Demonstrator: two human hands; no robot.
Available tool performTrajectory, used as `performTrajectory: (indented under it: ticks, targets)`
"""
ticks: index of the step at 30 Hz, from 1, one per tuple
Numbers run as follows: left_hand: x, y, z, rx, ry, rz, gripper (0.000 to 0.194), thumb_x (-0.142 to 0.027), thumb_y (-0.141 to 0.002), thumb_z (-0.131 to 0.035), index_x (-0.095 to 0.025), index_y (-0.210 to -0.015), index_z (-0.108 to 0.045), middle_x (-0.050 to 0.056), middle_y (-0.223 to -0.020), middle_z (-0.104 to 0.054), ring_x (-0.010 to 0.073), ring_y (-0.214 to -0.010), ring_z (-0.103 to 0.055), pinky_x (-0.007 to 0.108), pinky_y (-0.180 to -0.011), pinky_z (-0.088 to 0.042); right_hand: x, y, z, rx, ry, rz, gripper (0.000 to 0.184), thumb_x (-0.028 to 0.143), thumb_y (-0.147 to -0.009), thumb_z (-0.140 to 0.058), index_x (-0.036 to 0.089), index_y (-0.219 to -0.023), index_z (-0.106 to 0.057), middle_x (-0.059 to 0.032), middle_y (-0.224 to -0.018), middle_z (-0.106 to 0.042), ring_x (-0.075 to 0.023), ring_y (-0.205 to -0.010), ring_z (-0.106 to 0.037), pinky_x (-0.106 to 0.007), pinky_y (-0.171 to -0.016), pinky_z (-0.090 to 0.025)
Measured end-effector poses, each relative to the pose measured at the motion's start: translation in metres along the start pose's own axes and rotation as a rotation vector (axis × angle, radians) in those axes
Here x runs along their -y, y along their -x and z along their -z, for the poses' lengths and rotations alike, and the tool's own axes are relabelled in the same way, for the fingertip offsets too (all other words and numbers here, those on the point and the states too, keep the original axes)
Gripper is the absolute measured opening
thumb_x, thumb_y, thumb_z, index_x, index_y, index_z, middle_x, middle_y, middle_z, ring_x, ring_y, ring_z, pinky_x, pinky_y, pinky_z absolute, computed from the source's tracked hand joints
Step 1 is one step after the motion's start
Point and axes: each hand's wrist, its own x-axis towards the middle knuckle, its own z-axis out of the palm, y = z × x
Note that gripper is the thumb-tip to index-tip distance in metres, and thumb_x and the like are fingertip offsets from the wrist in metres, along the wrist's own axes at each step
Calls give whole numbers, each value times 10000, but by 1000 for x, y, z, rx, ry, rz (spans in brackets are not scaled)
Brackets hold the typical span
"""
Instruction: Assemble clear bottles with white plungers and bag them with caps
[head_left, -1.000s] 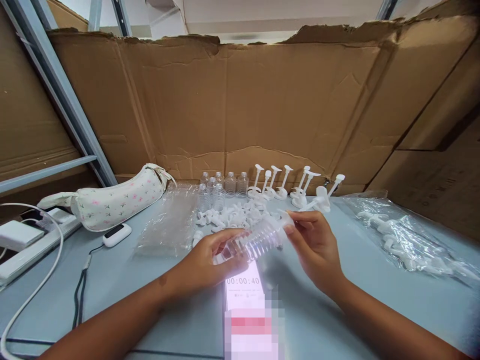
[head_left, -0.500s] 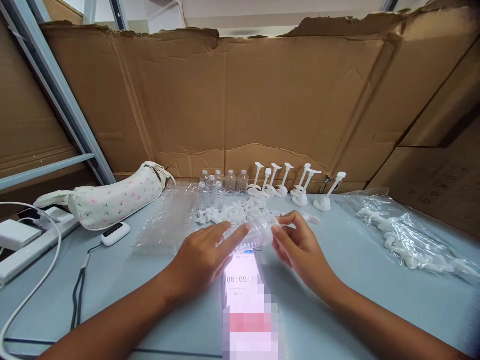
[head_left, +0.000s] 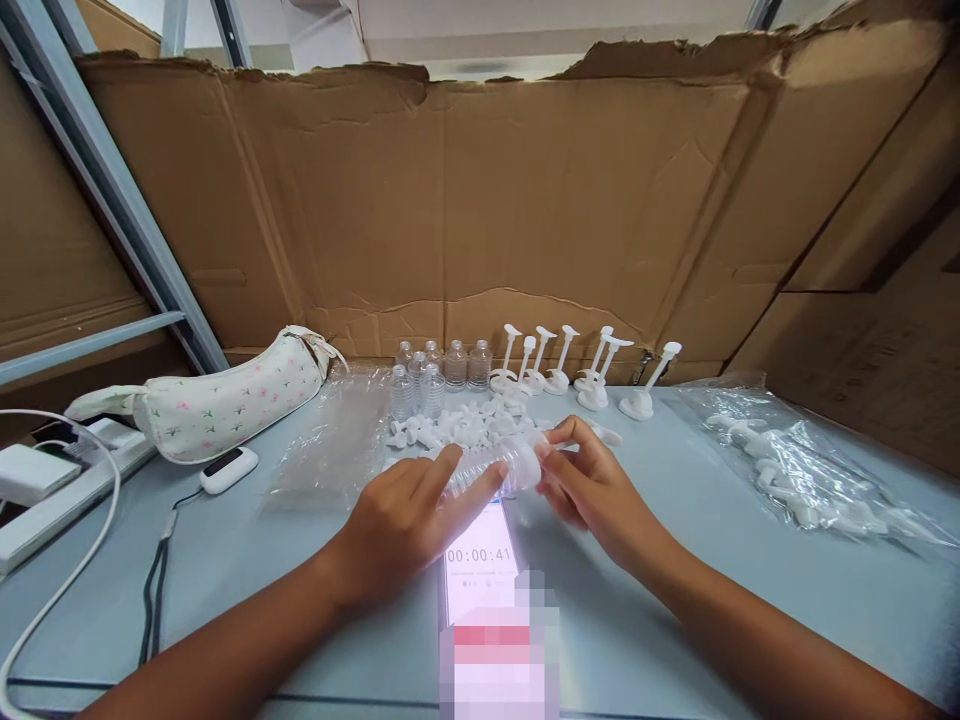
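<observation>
At far left, a white power strip (head_left: 90, 497) sits beside a floral fabric pouch (head_left: 232, 408) and a small white device (head_left: 229, 470) with a dark screen. A flat clear plastic bag (head_left: 330, 440) lies next. The left hand (head_left: 405, 515) curls its fingers over a ridged clear bottle (head_left: 517, 465) held sideways above the far end of a phone (head_left: 480, 575) reading 00:00:41. Behind stand similar bottles (head_left: 431, 390) and a pile of small white plastic pieces (head_left: 480, 425). The right hand (head_left: 592, 485) pinches the bottle's right end between thumb and forefinger. Beyond, white stemmed parts (head_left: 594, 396) stand upright; at far right lies a bag of white parts (head_left: 810, 485).
</observation>
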Motion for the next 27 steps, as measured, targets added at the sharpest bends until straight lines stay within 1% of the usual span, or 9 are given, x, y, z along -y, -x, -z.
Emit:
performTrajectory:
  ticks: [3,5,7,9,13,16,20,23,27]
  targets:
    - [4,0,-1,11,41,59,480,-105,-859,-504,-221,-1319,-433,94,-1051,-671,195,-740,-642,303,-596,-494,1,0,0,57,130,19,339,558,-857,-503,244,-905,-386,66,-606,-598,-82,-349,-465,-212,-384,-284]
    - [7,-1,-4,39,128,163,483,-126,-848,-517,-208,-1317,-435,99,-1072,-669,225,-840,-644,339,-670,-494,-1,-1,2,91,178,36,394,563,-869,-479,253,-1100,-402,25,-713,-642,-115,-417,-558,-227,-392,-327]
    - [9,-2,-6,68,237,299,475,-174,-848,-542,-204,-1311,-439,93,-1085,-670,237,-912,-633,373,-760,-476,-3,-1,5,76,223,92,537,552,-876,-478,283,-1310,-310,-12,-824,-666,-134,-475,-601,-249,-414,-379]
    - [11,-3,-7,114,343,442,466,-236,-855,-560,-224,-1306,-440,75,-1091,-671,228,-929,-625,389,-818,-451,-4,-3,11,7,280,181,622,525,-875,-503,303,-1394,-243,-22,-857,-669,-133,-490,-594,-269,-446,-421]
    - [10,-5,-6,213,601,762,503,-338,-814,-611,-248,-1272,-426,59,-1052,-667,228,-894,-627,368,-764,-465,0,-10,24,-124,303,285,510,472,-869,-542,285,-1319,-391,22,-712,-616,-113,-467,-510,-264,-458,-432]
    - [8,-6,-5,237,856,918,464,-377,-797,-621,-230,-1187,-419,60,-1024,-652,230,-931,-631,323,-714,-475,3,-16,31,-196,259,311,367,454,-865,-548,253,-1166,-493,44,-643,-562,-99,-444,-468,-249,-443,-404]
    - [5,-9,-4,243,1105,969,358,-366,-816,-594,-227,-1095,-419,46,-1004,-636,205,-946,-621,305,-748,-471,1,-22,35,-284,204,347,270,427,-846,-576,234,-1016,-494,45,-676,-547,-95,-487,-484,-239,-462,-388]
    - [5,-13,0,243,1286,997,336,-370,-816,-588,-224,-1061,-412,31,-956,-634,175,-864,-618,285,-723,-466,-1,-25,35,-325,172,373,292,414,-830,-599,247,-1028,-465,39,-747,-543,-96,-529,-501,-231,-456,-383]
    - [7,-16,3,287,1446,1036,338,-458,-833,-553,-202,-1020,-434,8,-826,-612,134,-704,-574,250,-650,-429,-1,-27,35,-330,121,370,340,452,-809,-611,253,-1032,-449,10,-838,-551,-121,-595,-550,-235,-442,-402]
